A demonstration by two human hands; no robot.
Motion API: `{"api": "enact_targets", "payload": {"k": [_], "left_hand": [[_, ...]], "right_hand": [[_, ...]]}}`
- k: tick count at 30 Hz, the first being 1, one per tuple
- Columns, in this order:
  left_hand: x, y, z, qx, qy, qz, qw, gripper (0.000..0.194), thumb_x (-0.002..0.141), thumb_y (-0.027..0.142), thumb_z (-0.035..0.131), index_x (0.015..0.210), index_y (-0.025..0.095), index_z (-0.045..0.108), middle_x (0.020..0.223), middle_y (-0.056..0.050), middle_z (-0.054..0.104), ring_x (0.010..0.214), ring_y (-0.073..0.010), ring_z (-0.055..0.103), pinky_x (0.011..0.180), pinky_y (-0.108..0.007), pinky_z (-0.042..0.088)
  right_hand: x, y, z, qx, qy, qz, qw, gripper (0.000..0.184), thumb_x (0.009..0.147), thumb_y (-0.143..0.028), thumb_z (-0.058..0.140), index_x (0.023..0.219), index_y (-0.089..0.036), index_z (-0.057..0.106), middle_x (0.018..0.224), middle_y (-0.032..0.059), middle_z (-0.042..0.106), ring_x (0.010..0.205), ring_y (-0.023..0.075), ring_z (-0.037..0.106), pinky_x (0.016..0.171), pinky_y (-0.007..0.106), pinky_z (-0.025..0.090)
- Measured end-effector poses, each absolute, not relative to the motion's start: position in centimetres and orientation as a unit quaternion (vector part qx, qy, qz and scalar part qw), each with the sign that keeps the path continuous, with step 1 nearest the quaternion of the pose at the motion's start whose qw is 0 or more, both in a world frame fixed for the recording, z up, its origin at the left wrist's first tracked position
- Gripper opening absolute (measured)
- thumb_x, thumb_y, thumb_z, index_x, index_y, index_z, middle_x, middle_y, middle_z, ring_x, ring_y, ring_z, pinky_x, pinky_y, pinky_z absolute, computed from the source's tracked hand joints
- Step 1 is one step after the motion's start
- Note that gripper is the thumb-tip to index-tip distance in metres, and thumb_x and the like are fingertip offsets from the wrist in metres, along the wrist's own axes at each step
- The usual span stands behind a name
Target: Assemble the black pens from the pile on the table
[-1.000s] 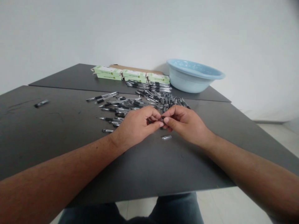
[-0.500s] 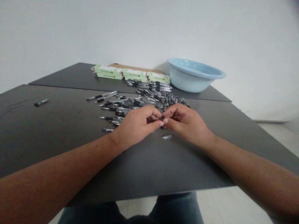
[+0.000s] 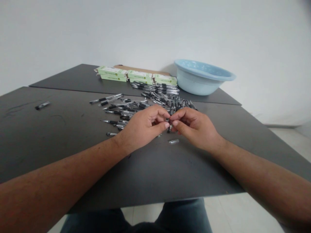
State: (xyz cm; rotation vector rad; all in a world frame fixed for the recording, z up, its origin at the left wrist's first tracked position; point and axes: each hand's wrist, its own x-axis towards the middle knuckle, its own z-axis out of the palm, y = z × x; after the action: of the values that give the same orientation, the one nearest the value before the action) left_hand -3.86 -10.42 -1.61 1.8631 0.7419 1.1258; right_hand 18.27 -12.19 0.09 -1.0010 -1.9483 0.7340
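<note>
My left hand [image 3: 143, 127] and my right hand [image 3: 194, 127] meet fingertip to fingertip over the dark table [image 3: 60, 142]. Both pinch a small dark pen part [image 3: 169, 126] that shows only between the thumbs; most of it is hidden by the fingers. Just behind the hands lies a heap of black-and-clear pens [image 3: 145, 105]. A short clear pen cap [image 3: 173, 141] rests on the table right below my right hand.
Three green boxes [image 3: 138, 76] stand in a row at the back, with a pale blue basin [image 3: 200, 77] to their right. A lone pen piece [image 3: 42, 105] lies far left. The table's front edge runs just above my knees.
Both hands have lifted slightly and drifted a little away from me, still pinched together on the same small part. Nothing else on the table moved.
</note>
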Motion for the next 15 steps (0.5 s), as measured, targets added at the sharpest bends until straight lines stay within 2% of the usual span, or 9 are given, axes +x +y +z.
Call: {"api": "enact_targets", "payload": {"k": [7, 15], "left_hand": [[-3.71, -10.31, -1.58, 0.721, 0.297, 0.455, 0.431, 0.015, 0.089, 0.020, 0.074, 0.102, 0.019, 0.068, 0.080, 0.002, 0.071, 0.068, -0.0108, 0.067, 0.063, -0.023, 0.055], [-3.52, -10.23, -0.93, 0.693, 0.306, 0.462, 0.461, 0.016, 0.087, 0.022, 0.075, 0.099, 0.018, 0.065, 0.079, 0.000, 0.072, 0.068, -0.0136, 0.071, 0.062, -0.025, 0.057]], "right_hand": [[17.98, -12.05, -0.55, -0.387, -0.757, 0.340, 0.403, 0.009, 0.096, -0.024, 0.069, 0.104, -0.023, 0.064, 0.088, 0.0002, 0.069, 0.073, 0.0152, 0.068, 0.064, 0.030, 0.053], [17.73, -12.36, -0.62, -0.359, -0.748, 0.395, 0.394, 0.022, 0.096, -0.026, 0.071, 0.115, -0.023, 0.061, 0.099, 0.0032, 0.073, 0.082, 0.0158, 0.069, 0.073, 0.032, 0.056]]}}
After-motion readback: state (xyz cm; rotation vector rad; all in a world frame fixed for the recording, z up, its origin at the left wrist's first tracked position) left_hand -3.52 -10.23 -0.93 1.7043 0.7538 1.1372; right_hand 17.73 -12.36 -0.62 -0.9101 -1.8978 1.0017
